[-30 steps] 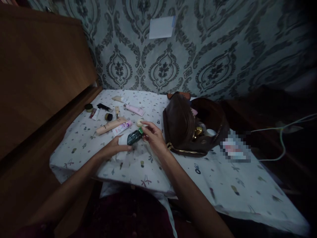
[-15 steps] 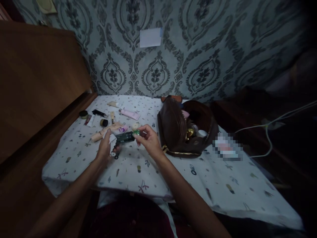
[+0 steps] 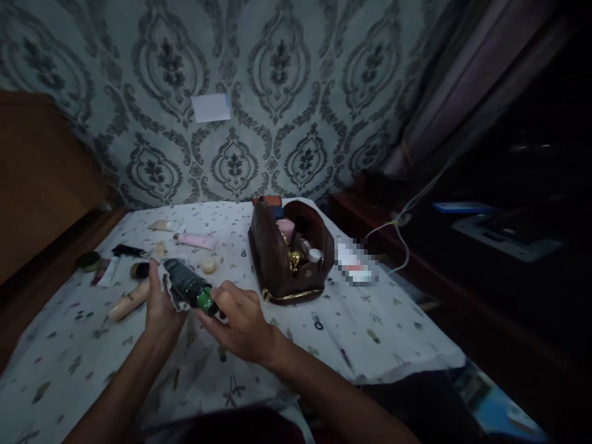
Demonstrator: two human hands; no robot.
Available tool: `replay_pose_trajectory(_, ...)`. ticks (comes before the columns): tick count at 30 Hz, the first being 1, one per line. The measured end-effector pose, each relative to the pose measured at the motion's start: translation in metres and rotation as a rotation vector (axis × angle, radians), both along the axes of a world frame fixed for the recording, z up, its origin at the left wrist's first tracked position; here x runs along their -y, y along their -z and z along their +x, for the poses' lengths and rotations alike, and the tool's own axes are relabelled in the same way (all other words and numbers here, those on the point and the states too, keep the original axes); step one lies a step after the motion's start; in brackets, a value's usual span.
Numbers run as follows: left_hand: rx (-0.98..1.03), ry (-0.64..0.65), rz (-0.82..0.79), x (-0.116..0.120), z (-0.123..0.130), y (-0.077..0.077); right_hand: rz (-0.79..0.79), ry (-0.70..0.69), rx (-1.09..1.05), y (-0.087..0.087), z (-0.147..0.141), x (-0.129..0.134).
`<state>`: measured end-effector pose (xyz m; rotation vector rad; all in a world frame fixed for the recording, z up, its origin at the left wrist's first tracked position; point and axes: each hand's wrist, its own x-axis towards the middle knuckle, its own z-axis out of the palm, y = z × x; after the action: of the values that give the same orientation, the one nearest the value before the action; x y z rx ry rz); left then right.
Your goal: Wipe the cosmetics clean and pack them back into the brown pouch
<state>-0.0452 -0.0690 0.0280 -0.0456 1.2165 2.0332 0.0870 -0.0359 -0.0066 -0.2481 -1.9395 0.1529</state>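
Note:
A dark green bottle [image 3: 185,279] with a brighter green end is tilted between my hands above the table. My left hand [image 3: 161,313] is closed around its far side, with a crumpled white cloth or tissue [image 3: 169,292] between palm and bottle. The fingers of my right hand [image 3: 245,324] grip the bright green end; the fingertips are partly hidden. Just beyond the bottle lies a small round cream-coloured item [image 3: 209,265]. A beige tube [image 3: 129,301] rests left of my left hand.
An unzipped brown cosmetic bag [image 3: 272,271] holding several items stands right of centre. A pink tube [image 3: 198,239], a beige tube with a white cap [image 3: 164,226], a black tube [image 3: 129,250] and a dark jar [image 3: 89,261] lie at left. A blurred-out object [image 3: 356,262] sits beyond the bag.
My view has turned right. The bottle has gone from nearly level to tilted, its green end now pointing down toward me. Both hands still hold it.

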Motion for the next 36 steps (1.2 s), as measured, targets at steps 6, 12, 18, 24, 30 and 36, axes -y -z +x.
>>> replay_pose_trajectory(6, 0.029, 0.223, -0.017, -0.014, 0.049, -0.036, 0.179, 0.144, -0.03, -0.015, 0.038, -0.014)
replay_pose_trajectory(12, -0.245, 0.485, 0.04, -0.032, 0.1, -0.047, 0.176, 0.187, -0.151, -0.038, 0.078, -0.039)
replay_pose_trajectory(18, -0.811, 0.595, -0.006, -0.049, 0.092, -0.027, -0.124, 0.264, -0.349, -0.065, 0.128, -0.078)
replay_pose_trajectory(24, -1.436, 0.706, -0.026, -0.079, 0.059, -0.043, -0.262, 0.276, -0.295, -0.085, 0.166, -0.108)
replay_pose_trajectory(30, -2.114, 0.835, -0.302, -0.091, 0.048, -0.028, -0.309, 0.242, -0.098, -0.088, 0.177, -0.134)
replay_pose_trajectory(36, -2.128, 0.685, -0.153, -0.089, 0.044, -0.002, -0.314, 0.183, 0.026, -0.094, 0.161, -0.164)
